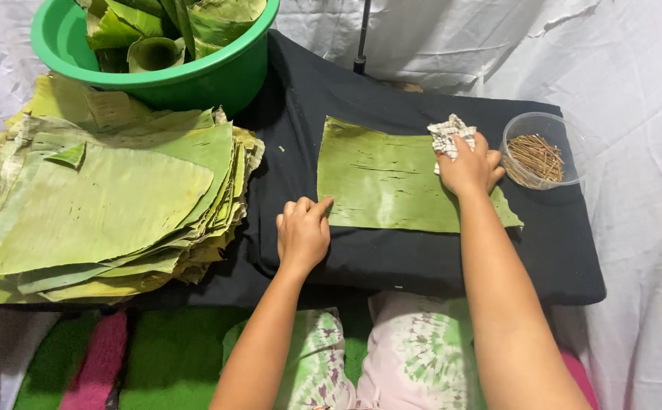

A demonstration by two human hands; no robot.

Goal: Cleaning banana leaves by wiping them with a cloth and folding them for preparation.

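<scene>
A green banana leaf sheet (384,182) lies flat on the black cloth-covered board (422,262) in front of me. My right hand (469,168) presses a checked white cloth (448,134) onto the leaf's far right corner, fingers closed over it. My left hand (302,231) rests with curled fingers on the leaf's near left corner, thumb on the edge, holding nothing.
A thick stack of cut banana leaves (111,197) lies at the left. Behind it stands a green basin (217,72) with rolled leaves. A clear round bowl (566,137) of thin brown sticks sits at the right. White sheeting surrounds the board.
</scene>
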